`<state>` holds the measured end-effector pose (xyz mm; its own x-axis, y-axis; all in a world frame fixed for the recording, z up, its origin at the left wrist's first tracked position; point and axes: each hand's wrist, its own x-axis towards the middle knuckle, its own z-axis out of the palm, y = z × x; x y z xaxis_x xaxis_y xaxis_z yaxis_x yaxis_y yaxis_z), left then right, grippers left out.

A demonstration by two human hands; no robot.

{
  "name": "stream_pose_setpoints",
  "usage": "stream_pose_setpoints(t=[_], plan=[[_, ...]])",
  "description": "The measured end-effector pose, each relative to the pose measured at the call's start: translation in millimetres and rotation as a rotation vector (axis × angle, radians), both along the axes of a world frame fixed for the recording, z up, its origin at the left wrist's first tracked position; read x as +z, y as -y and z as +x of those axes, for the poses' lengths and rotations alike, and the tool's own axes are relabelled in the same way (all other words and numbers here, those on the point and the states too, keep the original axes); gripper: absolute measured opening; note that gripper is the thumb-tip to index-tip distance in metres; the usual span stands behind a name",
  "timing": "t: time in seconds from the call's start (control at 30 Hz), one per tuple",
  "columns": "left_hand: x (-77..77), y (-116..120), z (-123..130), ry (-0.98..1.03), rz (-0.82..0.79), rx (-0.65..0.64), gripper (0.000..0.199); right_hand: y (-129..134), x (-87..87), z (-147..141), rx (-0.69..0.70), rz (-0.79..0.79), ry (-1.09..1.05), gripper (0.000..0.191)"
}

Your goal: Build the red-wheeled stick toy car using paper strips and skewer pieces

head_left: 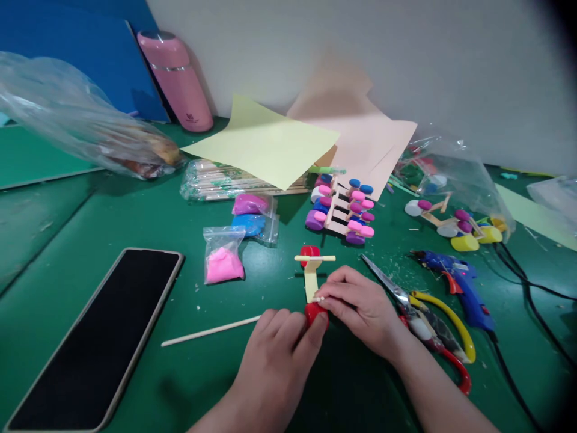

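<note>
My left hand [279, 358] is closed at the near end of a small stick model [311, 282], its thumb pressed against a red round piece [316, 313]. The model has a pale flat stick as its body, a second red round piece [310, 252] at the far end, and a thin yellowish stick [315, 258] across it. My right hand [363, 304] pinches a short pale stick piece [319, 299] just above the near red piece. A long thin wooden stick [211, 331] lies to the left, its right end hidden behind my left fingers.
Scissors [424, 325] and a blue glue gun [460, 282] with a black cable lie right. Finished-looking stick models [340, 210] stand behind. Clay bags [224, 258], a phone [97, 337], paper sheets [265, 135], bundled sticks [234, 180] and a pink bottle [178, 81] surround the hands.
</note>
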<state>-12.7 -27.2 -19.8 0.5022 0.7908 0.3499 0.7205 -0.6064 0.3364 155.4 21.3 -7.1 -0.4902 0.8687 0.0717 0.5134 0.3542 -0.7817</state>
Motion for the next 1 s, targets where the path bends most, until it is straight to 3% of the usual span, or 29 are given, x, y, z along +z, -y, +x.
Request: stream_pose_setpoints(t=[0.2,0.37,0.53,1.0], plan=[[1.2,2,-2,0.157,-0.067,0.036,0.027,0,-0.3,0,0.001,-0.006,-0.006,0.014],[8.3,-7,-4,0.364,-0.3,0.172,0.022,0,-1.5,0,-0.007,0.007,-0.052,0.013],[19.0,-15,0,0.446,-0.47,0.161,0.021,1,-0.6,1,-0.012,-0.009,-0.083,0.015],[11.6,-10,2,0.274,-0.377,0.143,0.024,1,-1.0,-1,0.003,-0.016,-0.076,0.017]])
